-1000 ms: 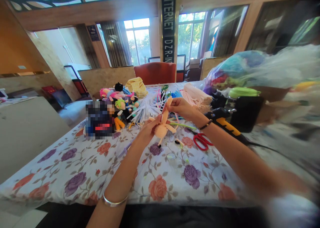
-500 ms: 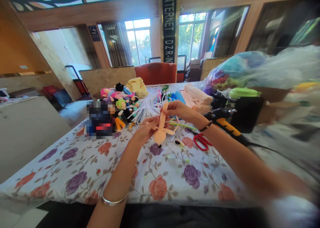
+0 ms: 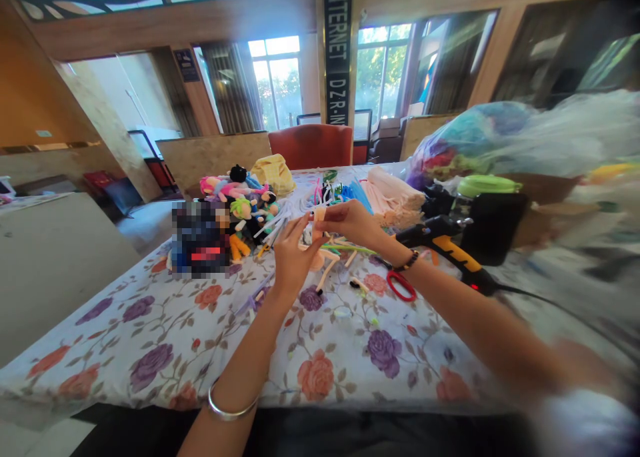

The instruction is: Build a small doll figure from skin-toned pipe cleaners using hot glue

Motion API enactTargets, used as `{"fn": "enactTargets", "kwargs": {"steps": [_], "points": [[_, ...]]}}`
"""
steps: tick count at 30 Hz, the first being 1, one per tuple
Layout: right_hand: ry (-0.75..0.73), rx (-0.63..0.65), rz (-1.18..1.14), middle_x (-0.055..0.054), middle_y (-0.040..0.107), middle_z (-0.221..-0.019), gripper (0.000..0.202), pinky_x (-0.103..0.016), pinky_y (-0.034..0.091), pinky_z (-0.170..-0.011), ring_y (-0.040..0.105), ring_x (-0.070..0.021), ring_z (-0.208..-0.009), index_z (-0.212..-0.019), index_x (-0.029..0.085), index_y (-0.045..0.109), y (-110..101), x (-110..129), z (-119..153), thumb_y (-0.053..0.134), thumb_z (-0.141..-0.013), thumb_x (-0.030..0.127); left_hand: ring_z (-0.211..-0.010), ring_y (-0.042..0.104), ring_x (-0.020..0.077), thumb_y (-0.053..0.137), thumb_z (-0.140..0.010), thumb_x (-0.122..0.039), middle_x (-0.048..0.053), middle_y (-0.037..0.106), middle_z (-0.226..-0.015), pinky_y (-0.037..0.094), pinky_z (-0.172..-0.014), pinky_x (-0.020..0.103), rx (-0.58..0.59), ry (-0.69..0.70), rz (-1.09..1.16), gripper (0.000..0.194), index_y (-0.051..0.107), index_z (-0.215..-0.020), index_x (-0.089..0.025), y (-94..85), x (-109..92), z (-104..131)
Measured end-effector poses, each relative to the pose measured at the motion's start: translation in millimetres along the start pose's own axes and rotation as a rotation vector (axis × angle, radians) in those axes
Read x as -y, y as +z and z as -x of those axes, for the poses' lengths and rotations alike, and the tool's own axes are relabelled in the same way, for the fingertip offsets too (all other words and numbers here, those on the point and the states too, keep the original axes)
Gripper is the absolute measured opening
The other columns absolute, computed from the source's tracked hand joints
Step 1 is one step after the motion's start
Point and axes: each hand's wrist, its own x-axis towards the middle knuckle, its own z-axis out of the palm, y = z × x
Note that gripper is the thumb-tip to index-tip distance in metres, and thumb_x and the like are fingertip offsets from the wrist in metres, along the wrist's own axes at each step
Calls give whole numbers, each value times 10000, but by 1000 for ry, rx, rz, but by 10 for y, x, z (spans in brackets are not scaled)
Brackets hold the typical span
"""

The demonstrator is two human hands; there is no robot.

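Note:
Between my hands, above the table, is a small peach doll (image 3: 318,262) that looks made of fuzzy pipe cleaners. Its upper end is pinched by the fingertips of my right hand (image 3: 356,223). My left hand (image 3: 294,251) closes on it from the other side, thumb and fingers meeting the right fingertips. Much of the doll is hidden behind the left hand. Below it, a thin pale stem with a dark tip (image 3: 326,273) slants down. Red-handled scissors (image 3: 401,287) lie under my right forearm, their blades mostly covered.
A black-and-yellow glue gun (image 3: 453,247) with a cord rests at right. Behind my hands are white pipe cleaners (image 3: 280,218) and peach bundles (image 3: 397,200). Colourful dolls (image 3: 245,207) are heaped at left. A green-lidded jar (image 3: 487,187) and plastic bags (image 3: 500,133) stand at right.
My left hand has risen and turned, with its fingers brought up to the right fingertips at the doll's upper end. The doll is more covered now. Purple stems have come into view left of my wrist.

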Motion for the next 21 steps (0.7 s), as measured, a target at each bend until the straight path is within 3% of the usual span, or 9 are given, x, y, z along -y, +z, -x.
{"fn": "enactTargets", "kwargs": {"steps": [5,10,14,18,21], "points": [[28,-73,-99,-4,642,-646,279,-281,476,-618,585,-144,-638,-651,166,648,147,33,19,734,-633,431,-1002,572,224,680,-714,-225,62,643,-1054,389,-943,313,55,45,-105,374,659,-1086,-252,-2,86,7],[26,-105,-213,21,653,-673,370,-290,510,-683,619,-137,-653,-858,191,634,146,3,1,793,-561,343,-967,557,216,532,-825,-230,84,627,-1045,385,-903,293,123,75,-180,387,588,-1207,-241,-8,131,19],[-33,-86,-158,-2,677,-763,374,-306,517,-742,641,-148,-730,-914,204,645,50,-2,-23,785,-578,288,-995,534,224,478,-833,-191,83,609,-1076,380,-901,292,142,81,-180,456,522,-1283,-246,-10,173,26],[-90,-136,-32,-13,675,-766,286,-314,515,-749,641,-153,-737,-894,205,671,-36,-34,-38,755,-629,272,-903,529,201,428,-784,-67,76,582,-1029,392,-848,286,183,101,-283,584,445,-1345,-230,-11,204,28],[-121,-121,2,-15,682,-770,250,-315,516,-759,649,-158,-759,-904,207,666,-67,-56,-35,723,-681,302,-899,518,191,404,-800,-70,77,561,-1013,391,-815,274,192,150,-344,562,443,-1340,-217,-7,204,27]]}}
